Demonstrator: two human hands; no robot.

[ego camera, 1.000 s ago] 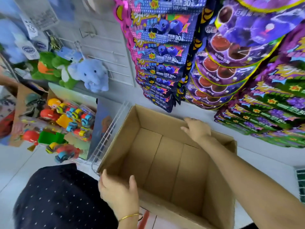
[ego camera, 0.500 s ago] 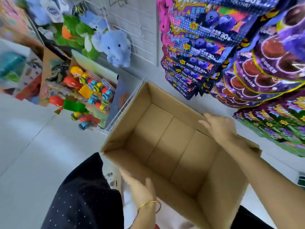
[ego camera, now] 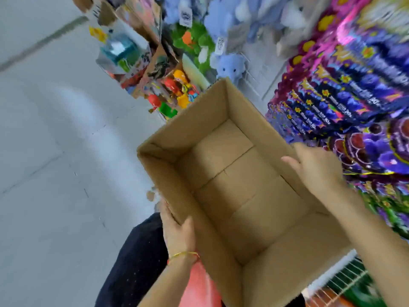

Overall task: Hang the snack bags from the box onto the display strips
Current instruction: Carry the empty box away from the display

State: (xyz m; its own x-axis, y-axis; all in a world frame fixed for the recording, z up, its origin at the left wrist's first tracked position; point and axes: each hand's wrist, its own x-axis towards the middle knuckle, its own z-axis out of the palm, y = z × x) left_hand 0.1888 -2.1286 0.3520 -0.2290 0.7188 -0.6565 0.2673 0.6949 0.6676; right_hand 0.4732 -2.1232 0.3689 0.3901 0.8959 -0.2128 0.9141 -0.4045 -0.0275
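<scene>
Over the last second the view has swung: the pale grey tiled floor (ego camera: 55, 173) now fills the left of the frame, where before it was only a corner. The brown cardboard box (ego camera: 197, 120) has been turned and tipped with it, and now runs diagonally from the upper centre to the lower right.

The left hand (ego camera: 177, 231), with a thin gold bracelet (ego camera: 183, 254) on its wrist, has slid from the near rim to the box's left wall at lower centre. It clasps that wall, thumb lying over the edge and fingers down the outside. In the upper centre, behind the box's far corner, hang a pale blue plush elephant (ego camera: 230, 67) and bright plastic toy packs (ego camera: 177, 89), both blurred.

The box is open-topped and holds nothing. Its bare floor shows four flaps meeting at seams, and its walls are plain and uncreased.

The right hand (ego camera: 316, 167) stays on the right wall, thumb reaching over the rim. Its fingers lie on the outer side, hidden, so the clasp is likely but not fully shown.

At the right edge of the frame the glossy purple and dark-blue foil snack bags (ego camera: 345, 100) overlap in dense columns on their strips.

With the box empty and held off the ground in both hands, I judge the hanging finished and the box about to be carried off.
</scene>
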